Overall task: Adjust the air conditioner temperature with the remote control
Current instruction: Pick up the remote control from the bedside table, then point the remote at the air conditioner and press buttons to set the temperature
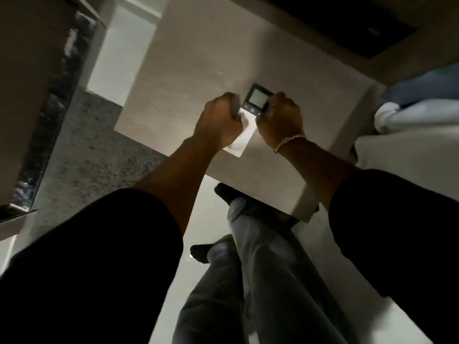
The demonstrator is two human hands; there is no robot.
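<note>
A white remote control (248, 120) with a dark top and a small lit screen sits between both of my hands, above a pale table top (193, 78). My left hand (219, 122) is curled around its left side. My right hand (280, 117), with a bracelet at the wrist, closes on its right side near the buttons under the screen. The remote's lower white end sticks out below my hands. Whether it rests on the table or is lifted off it, I cannot tell.
A speckled grey carpet (87, 150) lies left of the table. A dark rectangular object (335, 23) lies at the table's far end. White and blue bedding (417, 115) sits to the right. My legs in grey trousers (260, 269) stand below on a pale floor.
</note>
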